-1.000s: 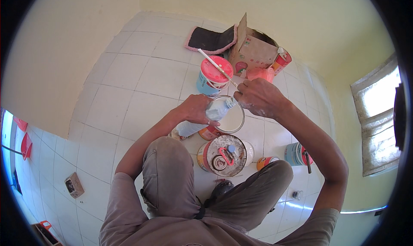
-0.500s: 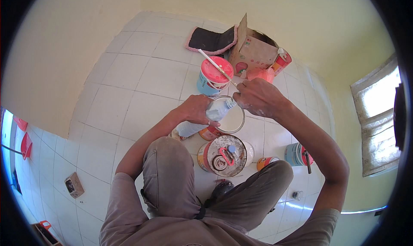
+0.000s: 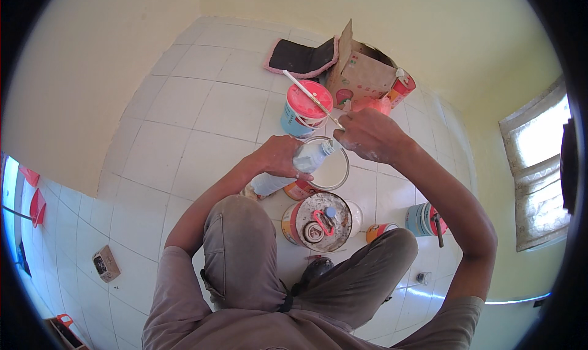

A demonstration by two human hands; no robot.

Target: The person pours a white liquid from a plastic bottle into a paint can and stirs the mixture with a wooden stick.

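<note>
My left hand [image 3: 280, 154] is wrapped round a clear plastic bottle [image 3: 311, 158], tilted with its uncapped-looking neck up to the right, over a round tin [image 3: 332, 173] with a pale white top or content; which, I cannot tell. My right hand [image 3: 366, 135] is closed on a long thin pale stick [image 3: 299, 83] beside the bottle's mouth; the stick slants up-left across a light-blue bucket with a red lid [image 3: 306, 97]. Just below both hands stands a stained metal can [image 3: 321, 233] with a red handle and blue cap, partly between my knees.
Behind are a cardboard box [image 3: 362, 74], a black pink-edged mat [image 3: 300, 55] and a red tin [image 3: 401, 86]. To the right are another blue bucket [image 3: 418, 220], an orange tin [image 3: 376, 231] and a small jar [image 3: 422, 278]. A small block [image 3: 105, 263] lies at left; a curtained window [image 3: 534, 154] is at right.
My right hand has shifted very slightly upward with the stick. My left hand and the bottle look about the same.
</note>
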